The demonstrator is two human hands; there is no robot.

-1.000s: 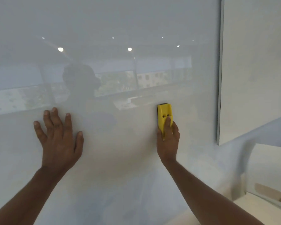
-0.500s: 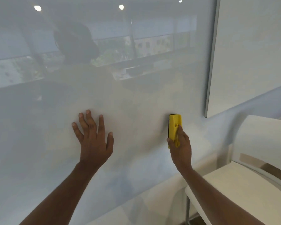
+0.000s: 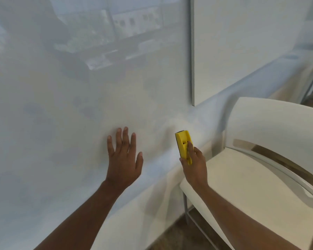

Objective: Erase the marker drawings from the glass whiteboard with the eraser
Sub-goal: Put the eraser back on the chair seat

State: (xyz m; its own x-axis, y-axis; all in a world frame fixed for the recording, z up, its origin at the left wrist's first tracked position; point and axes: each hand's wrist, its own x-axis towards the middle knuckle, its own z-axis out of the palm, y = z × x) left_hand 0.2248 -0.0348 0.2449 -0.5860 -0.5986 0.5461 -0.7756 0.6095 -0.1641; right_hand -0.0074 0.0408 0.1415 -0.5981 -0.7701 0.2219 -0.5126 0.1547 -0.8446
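Note:
The glass whiteboard [image 3: 76,83] fills the left and middle of the head view; it looks white and reflects a room, and I see no marker lines on it. My left hand [image 3: 124,156] lies flat on the glass with fingers spread. My right hand [image 3: 194,166] grips a yellow eraser [image 3: 183,144] with a dark pad, held upright against the wall surface just below and right of the board's lower right corner.
A white chair [image 3: 257,186] with a curved back stands right beside my right arm. The board's right edge [image 3: 192,51] runs vertically, with plain white wall [image 3: 251,42] beyond it. Dark floor [image 3: 172,235] shows at the bottom.
My view has dropped and turned right. Both hands slid down the board; the eraser travelled down and right toward the lower corner. The chair has come into full view.

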